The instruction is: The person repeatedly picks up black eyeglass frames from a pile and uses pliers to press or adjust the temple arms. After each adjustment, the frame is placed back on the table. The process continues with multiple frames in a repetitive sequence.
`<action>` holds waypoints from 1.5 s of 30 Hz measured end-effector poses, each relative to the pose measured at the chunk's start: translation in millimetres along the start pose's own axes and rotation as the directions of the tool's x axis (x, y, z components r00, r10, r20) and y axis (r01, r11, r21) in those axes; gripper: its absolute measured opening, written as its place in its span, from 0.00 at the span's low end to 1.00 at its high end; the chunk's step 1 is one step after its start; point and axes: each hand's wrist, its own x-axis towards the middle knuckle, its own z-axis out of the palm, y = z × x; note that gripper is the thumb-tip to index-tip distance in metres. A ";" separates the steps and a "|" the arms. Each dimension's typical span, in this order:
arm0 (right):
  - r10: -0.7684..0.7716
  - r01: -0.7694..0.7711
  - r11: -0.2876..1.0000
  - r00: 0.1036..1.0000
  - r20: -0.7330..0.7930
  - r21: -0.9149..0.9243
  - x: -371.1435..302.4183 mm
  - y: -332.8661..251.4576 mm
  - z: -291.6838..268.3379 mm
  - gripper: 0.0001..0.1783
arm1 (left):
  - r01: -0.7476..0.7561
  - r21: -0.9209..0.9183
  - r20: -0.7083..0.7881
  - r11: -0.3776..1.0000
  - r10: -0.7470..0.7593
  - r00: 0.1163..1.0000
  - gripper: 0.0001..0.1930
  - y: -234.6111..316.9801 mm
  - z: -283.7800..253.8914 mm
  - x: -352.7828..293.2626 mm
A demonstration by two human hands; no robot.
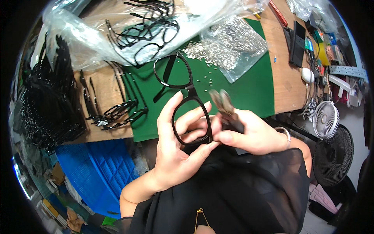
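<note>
The left hand's grip is curled around the black eyeglass frame, fingers along the lower rim, thumb at its corner; the bridge and upper rim extend beyond the grip, above the green mat. The right hand's grip is wrapped around pliers, their blurred head just beside the frame; whether its jaws are parted I cannot tell. Around these, from the left: a bundle of black parts, a few glasses pieces on the wooden counter, plastic-wrapped frames beyond the upper rim, a bag of silver bits, a phone.
</note>
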 end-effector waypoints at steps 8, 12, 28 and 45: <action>0.305 -0.101 0.745 0.931 0.202 -0.659 -2.8 -24.6 -0.8 0.19 | 0.051 -0.136 0.042 0.989 -0.045 0.998 0.48 6.6 -18.3 -8.6; 0.272 -0.052 0.674 0.945 0.181 -0.737 -0.7 -23.5 -1.6 0.17 | 0.012 -0.076 0.113 0.997 -0.003 0.994 0.47 0.7 -20.0 -6.5; 0.185 -0.062 0.674 0.979 0.087 -0.736 -1.4 -9.4 -23.3 0.21 | 0.163 -0.009 0.081 0.987 -0.162 0.983 0.45 2.7 -17.0 4.6; -0.361 -0.015 0.240 0.927 -0.104 -0.971 61.0 47.9 -59.4 0.09 | 0.179 -0.465 0.097 0.867 -0.151 0.984 0.47 10.5 -35.9 -40.1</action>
